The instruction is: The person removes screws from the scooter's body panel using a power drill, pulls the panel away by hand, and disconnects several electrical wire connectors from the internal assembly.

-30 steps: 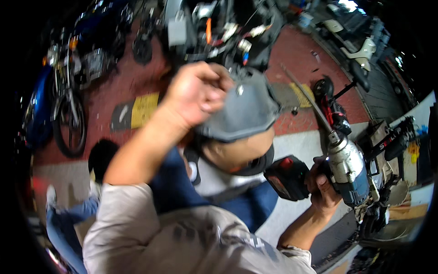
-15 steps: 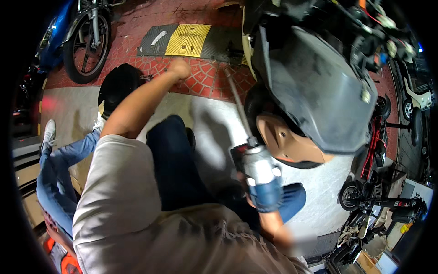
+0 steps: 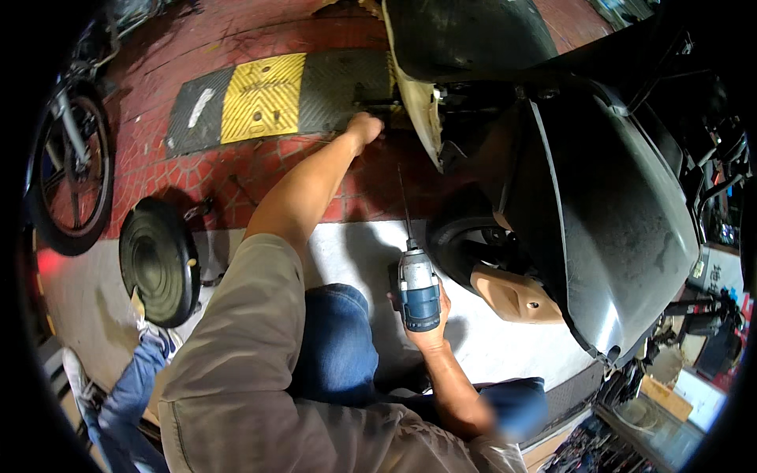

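In my right hand (image 3: 433, 334) is a blue and grey cordless impact driver (image 3: 419, 293). Its long thin bit (image 3: 404, 201) points away from me, the tip in the air beside a scooter. That scooter has a dark grey body panel (image 3: 623, 205), a tan front fender (image 3: 512, 296) and a black tyre (image 3: 451, 230). My left hand (image 3: 364, 132) reaches far forward with its fingers curled, close to a dark rod-like part (image 3: 380, 105) by the pale edge of another panel (image 3: 423, 118). Whatever those fingers may hold is hidden.
A round black stool (image 3: 160, 262) stands at left, near another person's jeans-clad legs (image 3: 130, 398). A black and yellow speed ramp (image 3: 262, 96) lies across the red paving. A motorcycle wheel (image 3: 75, 169) stands at far left. Parts and boxes (image 3: 670, 394) crowd the lower right.
My left hand has moved right, up to the scooter's pale panel edge. The driver stays in my right hand, now more upright. The view has shifted, bringing more of the scooter into sight.
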Demonstrator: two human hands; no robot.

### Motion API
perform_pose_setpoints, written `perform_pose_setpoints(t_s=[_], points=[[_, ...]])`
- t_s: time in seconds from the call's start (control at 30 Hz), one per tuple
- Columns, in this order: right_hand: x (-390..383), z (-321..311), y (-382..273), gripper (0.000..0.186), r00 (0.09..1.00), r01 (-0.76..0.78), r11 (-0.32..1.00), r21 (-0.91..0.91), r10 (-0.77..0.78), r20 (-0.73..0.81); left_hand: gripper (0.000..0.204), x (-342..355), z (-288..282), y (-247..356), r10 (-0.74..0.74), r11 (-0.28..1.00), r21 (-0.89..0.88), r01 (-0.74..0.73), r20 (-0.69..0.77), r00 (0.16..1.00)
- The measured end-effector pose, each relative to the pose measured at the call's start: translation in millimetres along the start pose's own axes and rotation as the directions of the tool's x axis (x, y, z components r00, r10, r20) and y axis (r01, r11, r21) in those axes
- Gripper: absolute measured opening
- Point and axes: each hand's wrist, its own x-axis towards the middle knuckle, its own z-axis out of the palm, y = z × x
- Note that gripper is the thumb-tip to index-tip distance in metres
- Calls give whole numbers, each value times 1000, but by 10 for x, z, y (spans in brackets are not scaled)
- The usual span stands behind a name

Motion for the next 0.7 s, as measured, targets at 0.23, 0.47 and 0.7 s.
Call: perform_pose_setpoints(t_s=[0.23, 0.47, 0.7], points=[[264, 177, -269, 64, 979, 198, 980, -2, -198, -42, 40, 362, -542, -342, -9, 990, -140, 6, -20, 1000], [596, 463, -505, 60, 990, 140, 988, 58, -140, -4, 49, -1334, -690, -43, 39, 842, -539, 3, 67, 997], [282, 976, -180, 76, 934, 332, 934, 129, -345, 94, 55, -3125, -528, 126, 95, 957, 285, -49, -148, 984]])
